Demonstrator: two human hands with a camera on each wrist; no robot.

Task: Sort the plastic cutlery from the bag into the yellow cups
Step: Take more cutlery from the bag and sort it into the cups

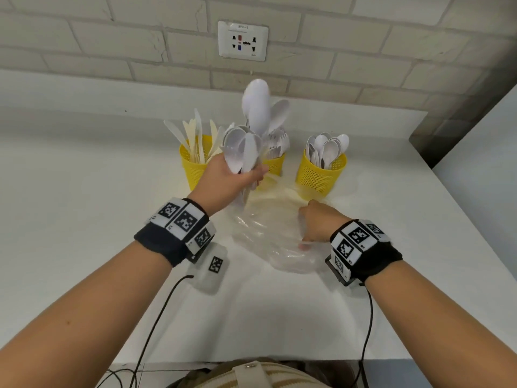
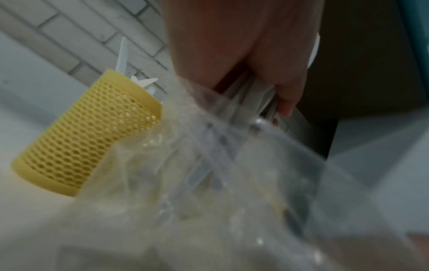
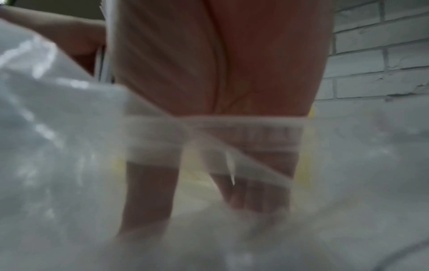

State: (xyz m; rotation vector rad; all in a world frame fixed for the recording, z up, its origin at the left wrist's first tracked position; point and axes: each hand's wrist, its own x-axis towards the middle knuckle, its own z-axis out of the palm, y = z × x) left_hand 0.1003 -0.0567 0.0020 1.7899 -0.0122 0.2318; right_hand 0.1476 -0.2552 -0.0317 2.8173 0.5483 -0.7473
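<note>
Three yellow mesh cups stand at the back of the white counter: the left cup (image 1: pixel 193 166) (image 2: pixel 85 135) holds knives, the middle cup (image 1: pixel 275 163) holds forks, the right cup (image 1: pixel 321 172) holds spoons. My left hand (image 1: pixel 235 177) (image 2: pixel 267 77) grips a bunch of white plastic spoons (image 1: pixel 251 135) by their handles, lifted in front of the middle cup, bowls pointing up. The clear plastic bag (image 1: pixel 268 233) (image 2: pixel 209 201) (image 3: pixel 69 146) lies crumpled in front of the cups. My right hand (image 1: pixel 313 222) (image 3: pixel 209 165) is inside the bag's mouth; in the right wrist view its thumb and fingers show through the film.
A brick wall with a socket plate (image 1: pixel 242 40) rises behind the counter (image 1: pixel 84 191). A grey side wall (image 1: pixel 475 141) bounds the counter on the right. Cables run from both wrist bands over the front edge.
</note>
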